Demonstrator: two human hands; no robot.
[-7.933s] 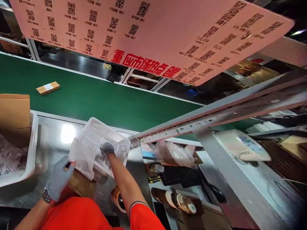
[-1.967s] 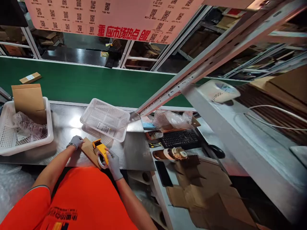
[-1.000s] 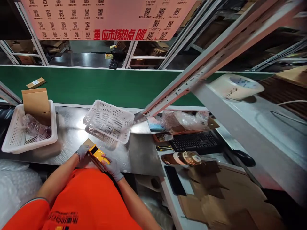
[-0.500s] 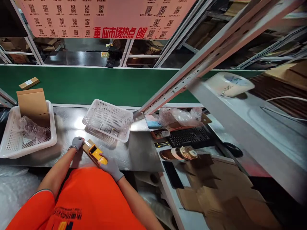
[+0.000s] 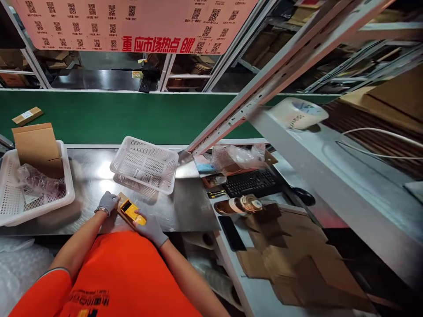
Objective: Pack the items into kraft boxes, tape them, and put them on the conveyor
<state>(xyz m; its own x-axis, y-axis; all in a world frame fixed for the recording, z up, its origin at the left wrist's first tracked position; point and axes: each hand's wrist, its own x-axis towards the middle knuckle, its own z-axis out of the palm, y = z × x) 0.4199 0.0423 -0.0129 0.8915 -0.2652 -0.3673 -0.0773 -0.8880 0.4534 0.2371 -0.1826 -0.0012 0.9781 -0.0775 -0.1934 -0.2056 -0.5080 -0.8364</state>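
Note:
My gloved right hand [image 5: 147, 225] is closed round a yellow tape dispenser [image 5: 130, 211] lying along the top of a small cardboard box [image 5: 120, 200] at the near edge of the steel table [image 5: 185, 207]. My gloved left hand [image 5: 107, 202], with a watch on the wrist, rests on the box's far left end, fingers curled over it. Most of the box is hidden under the dispenser and my hands. A white perforated basket [image 5: 144, 164] with a paper slip inside sits tilted just behind the box.
A second white basket [image 5: 20, 207] at the left holds bubble wrap and a brown carton. Behind runs a green conveyor belt [image 5: 132, 116] with a small parcel [image 5: 27, 115]. To the right are a keyboard [image 5: 253, 181], tape rolls [image 5: 239, 204], a phone and flattened cardboard [image 5: 291, 255].
Over two seconds the dispenser went from upright at the box's near end to lying flat along its top. In the last half second my hands barely moved; the view shifted slightly.

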